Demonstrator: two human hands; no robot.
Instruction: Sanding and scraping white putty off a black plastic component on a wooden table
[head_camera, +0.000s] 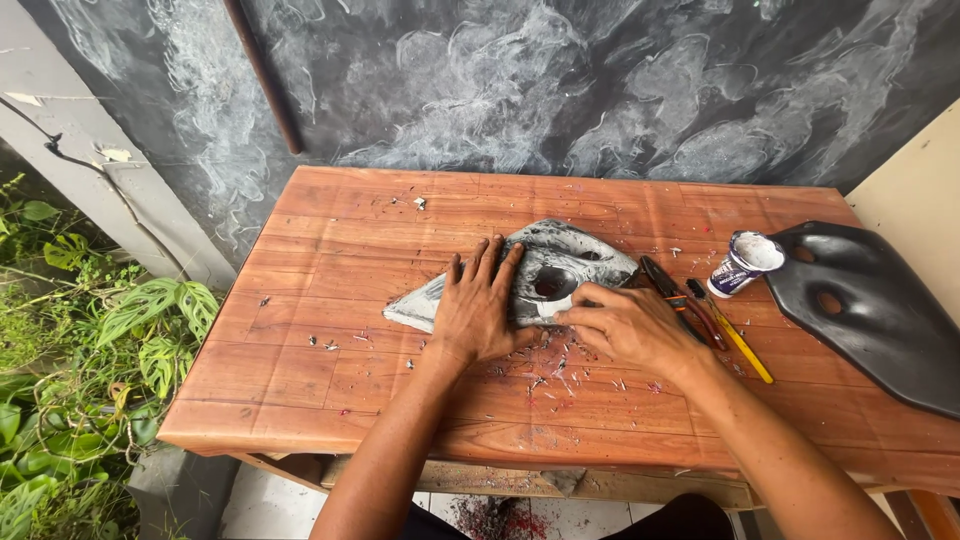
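Left hand (478, 305) lies flat, fingers spread, pressing a grey triangular panel (560, 262) at the table's (300, 380) centre. Right hand (620, 325) curled, fingertips pinching the panel's near edge beside its hole. Right: pliers (668, 285), yellow-handled tool (740, 340), small jar (745, 262), 1 black panel (870, 310).

small open round tub (745, 262), white contents, blue-and-white label, table's right side
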